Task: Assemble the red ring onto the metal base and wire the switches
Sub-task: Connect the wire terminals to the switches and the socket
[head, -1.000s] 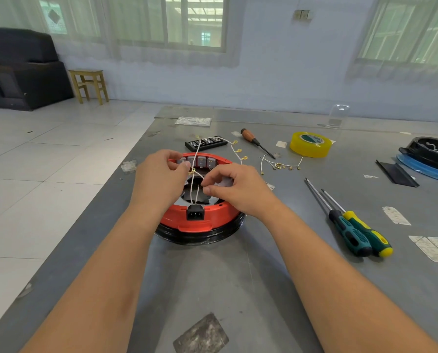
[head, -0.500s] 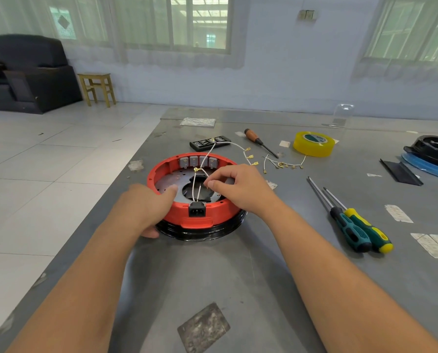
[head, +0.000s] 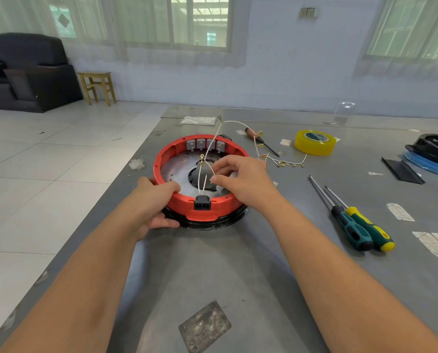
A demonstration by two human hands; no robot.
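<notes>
Left hand (head: 154,200) grips red ring (head: 161,159); right hand (head: 240,179) pinches white wire (head: 209,149) inside ring.

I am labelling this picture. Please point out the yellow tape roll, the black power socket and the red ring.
yellow tape roll (head: 314,146), head view, outer side wall.
black power socket (head: 201,202), head view, front face.
red ring (head: 234,151), head view, far right rim.

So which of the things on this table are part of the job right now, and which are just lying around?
In use:
red ring, gripped by left hand
white wire, pinched by right hand
grey switches
black socket

Lying about:
yellow tape roll
two screwdrivers
wooden-handled screwdriver
loose terminal wires
</notes>
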